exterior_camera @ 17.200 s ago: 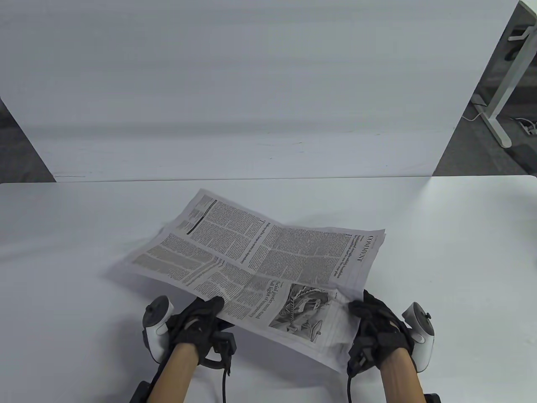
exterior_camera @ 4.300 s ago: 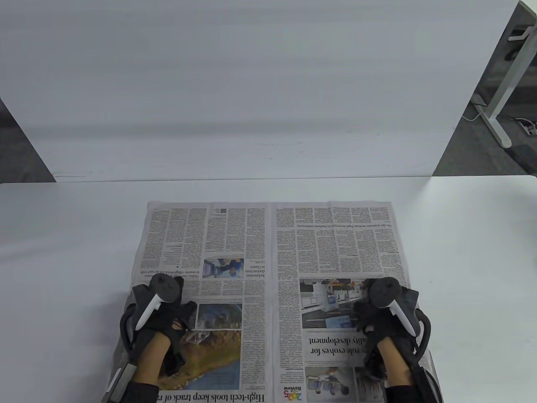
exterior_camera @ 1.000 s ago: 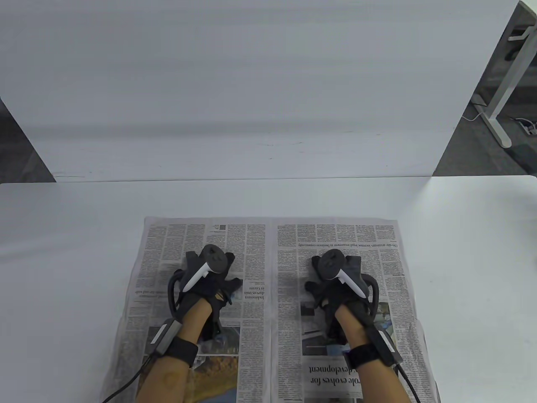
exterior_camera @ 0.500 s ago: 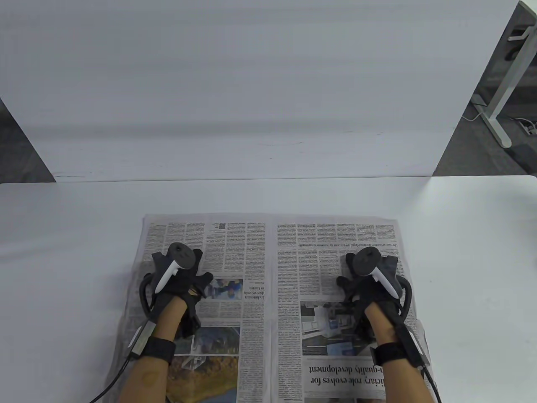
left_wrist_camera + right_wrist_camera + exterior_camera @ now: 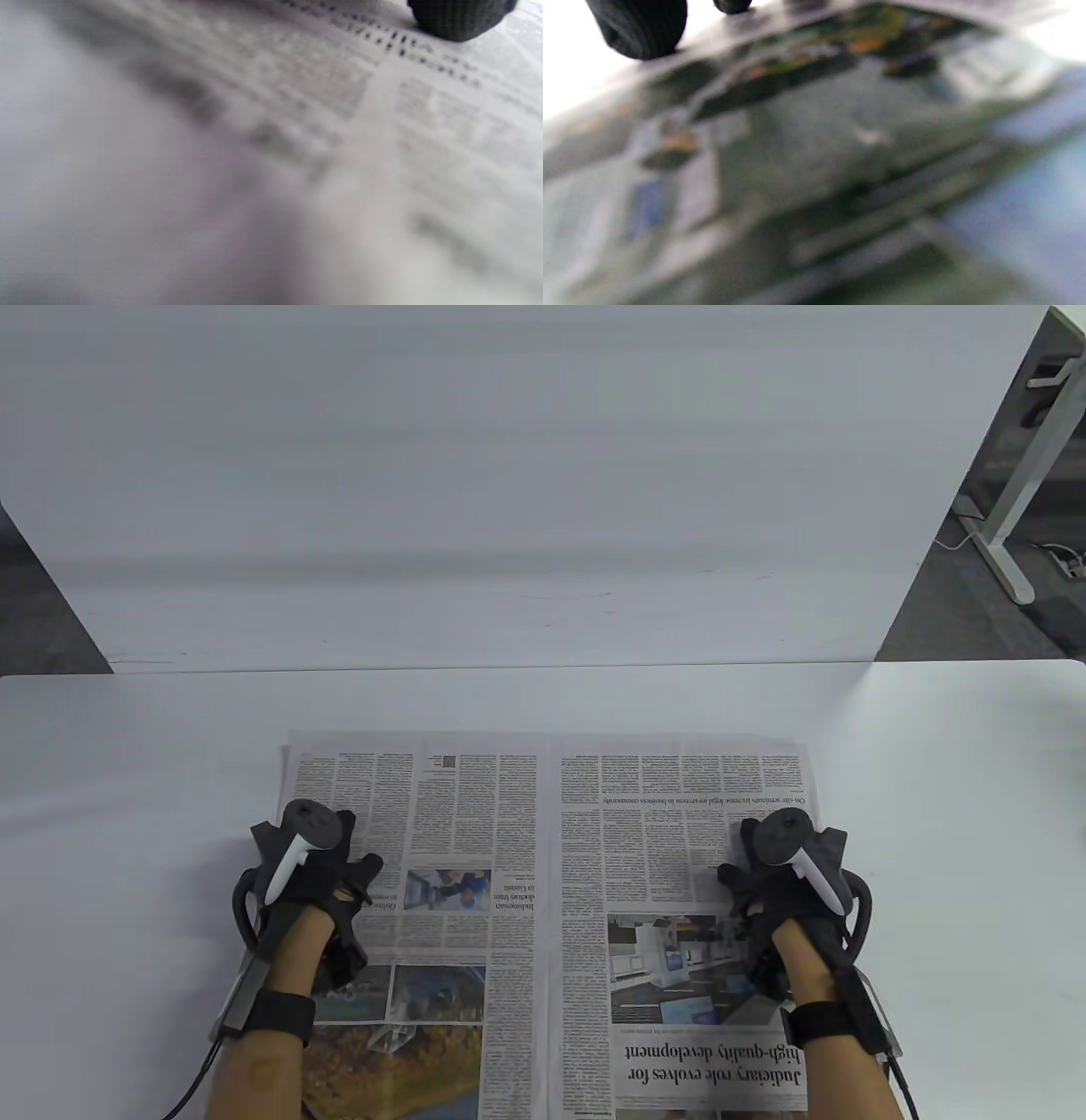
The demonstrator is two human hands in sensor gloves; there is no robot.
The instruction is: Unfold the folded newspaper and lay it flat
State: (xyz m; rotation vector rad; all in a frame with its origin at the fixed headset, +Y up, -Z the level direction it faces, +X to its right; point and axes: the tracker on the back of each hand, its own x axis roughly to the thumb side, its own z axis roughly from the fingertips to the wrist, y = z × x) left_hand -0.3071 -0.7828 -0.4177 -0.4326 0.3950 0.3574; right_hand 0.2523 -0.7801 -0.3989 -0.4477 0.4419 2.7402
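Table view: bright, even, sharp; soft shadows beside each hand. Both wrist views: heavily blurred, right one overexposed at top.

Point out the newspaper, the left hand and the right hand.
newspaper (image 5: 509, 831), table view, text columns left of the centre fold.
left hand (image 5: 310, 878), table view, gloved back of hand.
right hand (image 5: 776, 891), table view, gloved back of hand.

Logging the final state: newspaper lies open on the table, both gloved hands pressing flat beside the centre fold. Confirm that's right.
Not quite. The newspaper does lie open on the table, but the table view shows the left hand and right hand pressing near its outer left and right edges, not beside the centre fold.
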